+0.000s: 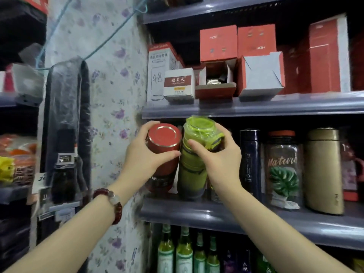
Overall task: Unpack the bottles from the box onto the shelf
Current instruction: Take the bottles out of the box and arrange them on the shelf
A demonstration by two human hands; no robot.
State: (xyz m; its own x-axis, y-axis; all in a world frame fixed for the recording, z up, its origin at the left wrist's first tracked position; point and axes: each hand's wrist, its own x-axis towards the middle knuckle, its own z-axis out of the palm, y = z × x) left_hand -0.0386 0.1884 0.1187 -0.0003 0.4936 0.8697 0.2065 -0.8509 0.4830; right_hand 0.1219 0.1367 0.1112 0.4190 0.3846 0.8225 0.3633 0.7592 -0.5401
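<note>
Red bottle [164,154], its label partly hidden and unreadable, is being gripped by the left hand [146,154] at the shelf's [216,213] left end. Touching it, the green bottle [194,154] is being gripped by the right hand [218,160]. Rightward, a jar [283,170] is showing "Nature"; above, a box [157,73] is reading "48".

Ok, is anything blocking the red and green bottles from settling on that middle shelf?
Nothing visible does. The left hand grips the red bottle, the right hand the green bottle, both already at the shelf left end; the dark blue bottle stands clear to their right.
</note>
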